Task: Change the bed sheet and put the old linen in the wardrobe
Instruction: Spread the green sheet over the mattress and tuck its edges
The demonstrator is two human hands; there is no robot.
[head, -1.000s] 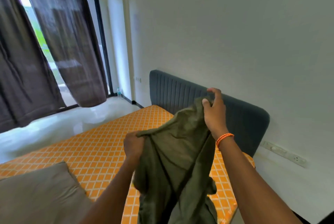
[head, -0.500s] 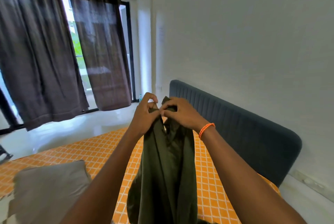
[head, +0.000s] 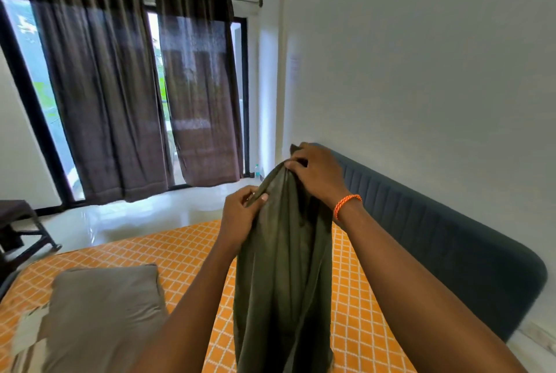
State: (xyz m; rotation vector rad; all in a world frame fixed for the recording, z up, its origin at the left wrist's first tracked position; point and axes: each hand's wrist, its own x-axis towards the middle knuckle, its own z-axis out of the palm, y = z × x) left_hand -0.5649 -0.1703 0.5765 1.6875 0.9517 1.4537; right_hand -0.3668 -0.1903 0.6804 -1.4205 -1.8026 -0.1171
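A dark olive-green sheet (head: 282, 267) hangs in long folds in front of me, above the bed. My right hand (head: 316, 174), with an orange band on its wrist, grips the sheet's top edge. My left hand (head: 243, 216) pinches the same edge a little lower and to the left. The bed's mattress (head: 180, 252) is bare, orange with a white diamond pattern. A grey pillow (head: 99, 312) lies on it at the lower left. The sheet's lower end runs out of the bottom of the view.
A dark blue padded headboard (head: 436, 237) runs along the white wall at the right. Dark brown curtains (head: 120, 86) hang over the window at the back. A dark chair (head: 18, 231) stands at the left edge. A small bottle (head: 257, 170) stands on the glossy white floor (head: 144, 210).
My hands came together at the sheet's top edge, then parted slightly, the left sliding lower. The sheet now hangs narrower. My view swung left and up, showing more of the window.
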